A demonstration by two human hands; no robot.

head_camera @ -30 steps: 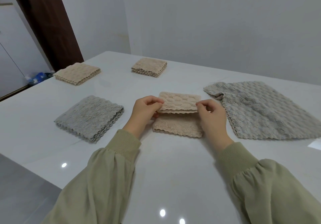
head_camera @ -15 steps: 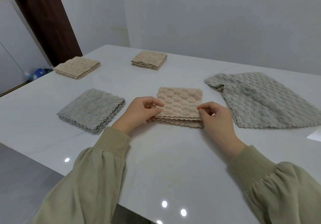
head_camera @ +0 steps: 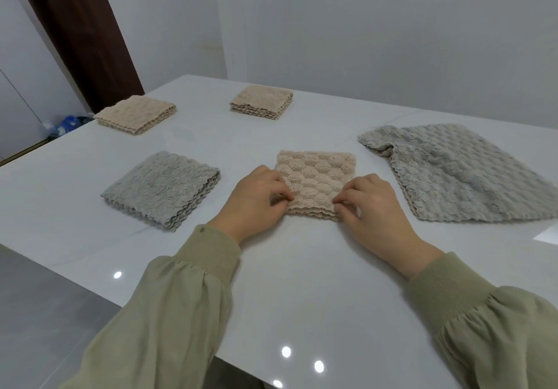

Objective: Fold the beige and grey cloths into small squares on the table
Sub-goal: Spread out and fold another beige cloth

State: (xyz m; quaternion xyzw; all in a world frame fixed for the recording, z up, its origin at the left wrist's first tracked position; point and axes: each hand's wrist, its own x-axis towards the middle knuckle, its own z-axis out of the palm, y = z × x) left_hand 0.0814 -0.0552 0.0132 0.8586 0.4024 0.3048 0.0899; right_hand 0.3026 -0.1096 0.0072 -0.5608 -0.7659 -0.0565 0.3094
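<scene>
- The folded beige bubble-textured cloth [head_camera: 314, 183] lay as a small square in the middle of the glossy white bench [head_camera: 302, 283].
- The left hand [head_camera: 256, 198] had its grip pinched on the cloth's near left corner, and the right hand [head_camera: 371, 204] pinched its near right corner.
- A folded grey cloth square [head_camera: 160, 189] sat toward the left edge.
- A loose grey cloth [head_camera: 459, 174] lay spread toward the right edge.

This looks like a plain room in a home. A glossy white table [head_camera: 302, 283] stands near bare white walls [head_camera: 362, 26], with a dark wooden door frame [head_camera: 81, 32] and a grey floor [head_camera: 45, 313] beside it.
</scene>
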